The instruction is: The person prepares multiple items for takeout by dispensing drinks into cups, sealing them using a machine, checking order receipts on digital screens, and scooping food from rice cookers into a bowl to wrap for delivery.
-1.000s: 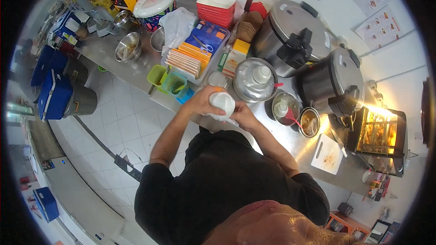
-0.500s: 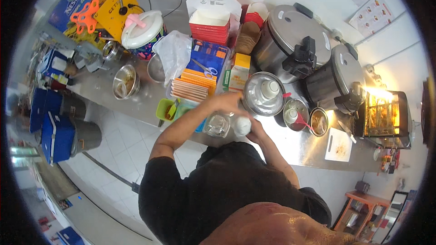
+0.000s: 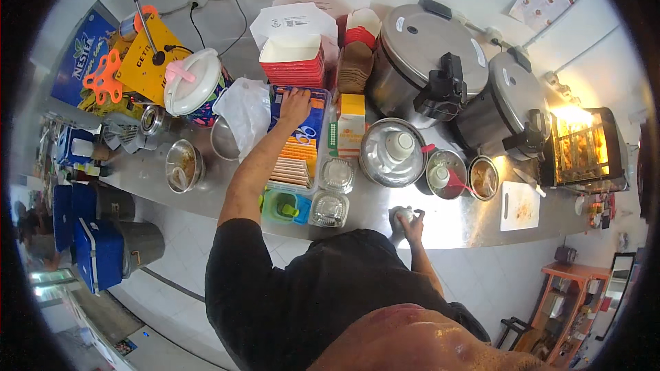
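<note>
My left hand (image 3: 295, 106) reaches over a clear plastic bin (image 3: 323, 127) at the back. Its fingers, partly visible and apart, rest on flat blue packets (image 3: 318, 103); no lifted packet shows. Scissors (image 3: 306, 135) lie on the packets beside my wrist, with orange and pale packets (image 3: 291, 170) nearer me. My right hand (image 3: 414, 225) is closed around a small whitish wrapped bundle (image 3: 400, 217) at the counter's front edge; its contents are unclear. Two clear clamshell containers stand between my hands, a farther one (image 3: 337, 174) and a nearer one (image 3: 329, 209).
A large metal bowl with a white cup (image 3: 399, 145) sits right of the bin, beside two smaller pots (image 3: 445, 173). Big cookers (image 3: 430, 51) stand behind. Farther right are a cutting board with a knife (image 3: 519, 206) and a lit warmer (image 3: 584, 148). A green tub (image 3: 280, 206) stands left.
My left hand has moved from the whitish bundle to the blue packets, up and left. My right hand has carried the bundle right. The farther clamshell and scissors handles now show differently as the view shifted.
</note>
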{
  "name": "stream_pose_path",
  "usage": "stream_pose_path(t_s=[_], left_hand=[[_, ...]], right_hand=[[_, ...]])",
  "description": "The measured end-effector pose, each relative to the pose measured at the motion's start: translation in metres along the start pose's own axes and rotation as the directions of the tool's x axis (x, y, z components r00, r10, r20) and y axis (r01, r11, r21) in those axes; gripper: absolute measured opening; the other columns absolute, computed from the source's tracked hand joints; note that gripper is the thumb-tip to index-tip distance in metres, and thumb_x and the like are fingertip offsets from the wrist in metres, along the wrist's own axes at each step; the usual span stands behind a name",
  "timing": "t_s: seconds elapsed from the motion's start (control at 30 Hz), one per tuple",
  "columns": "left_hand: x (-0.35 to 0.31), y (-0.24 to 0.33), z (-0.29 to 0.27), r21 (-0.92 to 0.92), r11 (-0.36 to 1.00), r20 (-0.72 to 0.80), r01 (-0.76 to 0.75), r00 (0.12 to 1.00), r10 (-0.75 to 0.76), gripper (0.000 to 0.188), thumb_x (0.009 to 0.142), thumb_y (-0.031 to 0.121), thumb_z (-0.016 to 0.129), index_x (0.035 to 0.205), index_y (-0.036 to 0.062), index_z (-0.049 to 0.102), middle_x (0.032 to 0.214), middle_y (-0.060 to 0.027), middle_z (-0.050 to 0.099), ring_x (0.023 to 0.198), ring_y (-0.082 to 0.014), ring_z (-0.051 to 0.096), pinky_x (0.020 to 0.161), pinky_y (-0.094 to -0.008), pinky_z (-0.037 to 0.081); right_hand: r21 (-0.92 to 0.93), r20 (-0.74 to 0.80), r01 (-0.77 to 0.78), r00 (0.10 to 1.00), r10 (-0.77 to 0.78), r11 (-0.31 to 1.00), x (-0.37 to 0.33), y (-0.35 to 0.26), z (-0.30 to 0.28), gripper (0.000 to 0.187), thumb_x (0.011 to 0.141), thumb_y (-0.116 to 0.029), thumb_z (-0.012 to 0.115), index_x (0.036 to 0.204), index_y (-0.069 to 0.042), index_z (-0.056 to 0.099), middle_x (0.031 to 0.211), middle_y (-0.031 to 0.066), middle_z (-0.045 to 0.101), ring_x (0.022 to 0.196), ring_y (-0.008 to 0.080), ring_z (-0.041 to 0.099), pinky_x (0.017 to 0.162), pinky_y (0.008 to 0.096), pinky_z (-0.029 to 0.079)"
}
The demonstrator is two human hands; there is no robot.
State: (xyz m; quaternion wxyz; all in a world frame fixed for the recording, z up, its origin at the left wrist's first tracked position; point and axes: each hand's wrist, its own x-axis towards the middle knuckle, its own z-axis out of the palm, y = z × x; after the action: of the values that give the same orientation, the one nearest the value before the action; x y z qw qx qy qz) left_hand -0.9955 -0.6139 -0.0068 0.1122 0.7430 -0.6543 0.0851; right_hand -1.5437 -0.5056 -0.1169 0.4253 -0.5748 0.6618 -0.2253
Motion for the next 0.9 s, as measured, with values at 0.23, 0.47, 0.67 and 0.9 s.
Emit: stream_pose_path(t_s=[0.23,0.47,0.67,0.9], left_hand=[[0.005,-0.033,0.006,-0.221,0.975,0.405,0.015,0.911,0.077,0.032,0.095,0.028,0.054,0.114,0.0069,0.067,0.112,-0.0225,0.066,0.108,-0.0394,0.062,0.094,-0.0514,0.048],[0.000,-0.030,-0.019,-0.176,0.983,0.535,-0.044,0.834,0.133,0.030,0.097,0.023,0.048,0.112,0.0041,0.065,0.113,-0.0281,0.066,0.110,-0.0438,0.063,0.091,-0.0531,0.051],[0.018,-0.048,-0.076,-0.212,0.970,0.138,-0.120,0.979,0.151,0.019,0.093,0.016,0.053,0.104,0.0057,0.065,0.100,-0.0219,0.070,0.100,-0.0388,0.067,0.081,-0.0491,0.054],[-0.028,0.073,-0.235,-0.090,0.560,-0.552,-0.823,0.510,0.660,0.011,0.083,0.012,0.068,0.094,0.0116,0.068,0.096,-0.0057,0.071,0.092,-0.0226,0.069,0.084,-0.0389,0.055]], right_hand=[[-0.565,0.020,0.166,0.982,-0.188,0.808,0.005,-0.007,-0.004,0.071,0.080,-0.051,0.076,0.126,-0.001,0.059,0.126,0.0263,0.054,0.120,0.0398,0.048,0.100,0.0515,0.041],[-0.379,0.054,0.178,0.984,-0.170,0.908,-0.001,0.007,-0.009,0.070,0.086,-0.053,0.069,0.135,-0.006,0.054,0.132,0.0254,0.053,0.124,0.0434,0.045,0.106,0.0518,0.035],[-0.355,-0.102,0.177,0.969,-0.227,0.918,-0.012,0.001,-0.007,0.063,0.088,-0.044,0.069,0.134,-0.004,0.053,0.126,0.0251,0.057,0.120,0.0436,0.049,0.105,0.0509,0.036],[0.561,0.257,0.120,0.916,-0.309,0.819,-0.005,-0.161,-0.034,0.046,0.103,-0.035,0.053,0.136,-0.003,0.050,0.137,0.0142,0.055,0.115,0.0213,0.060,0.090,0.0372,0.051]])
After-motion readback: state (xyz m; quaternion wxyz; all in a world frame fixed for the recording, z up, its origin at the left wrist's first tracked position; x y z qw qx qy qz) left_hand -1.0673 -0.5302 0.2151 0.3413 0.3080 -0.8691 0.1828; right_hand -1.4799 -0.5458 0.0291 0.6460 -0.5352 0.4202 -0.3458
